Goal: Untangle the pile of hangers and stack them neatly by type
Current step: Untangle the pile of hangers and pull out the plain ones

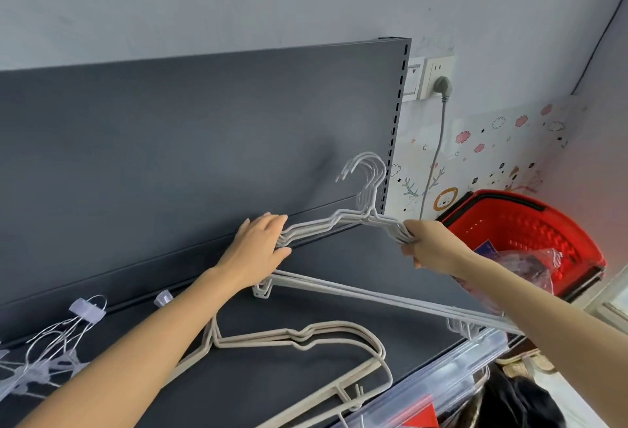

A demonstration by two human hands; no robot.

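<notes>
Hangers (373, 220), thin white wire, hooks aligned, left hand (261, 244) and right hand (426, 245) grips clasping both ends

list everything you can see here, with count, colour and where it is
shelf: one, dark grey, against the wall
white hangers: several, white, one bunch held up over the shelf
beige hangers: a few, beige, lying on the shelf's front
clip hangers: a tangle, clear clips, wire hooks, shelf's left end
basket: one, red, right of the shelf
plug: one, grey, in the wall socket
left hand: one, on the bunch's left shoulder
right hand: one, grip round the bunch's right shoulder
</notes>
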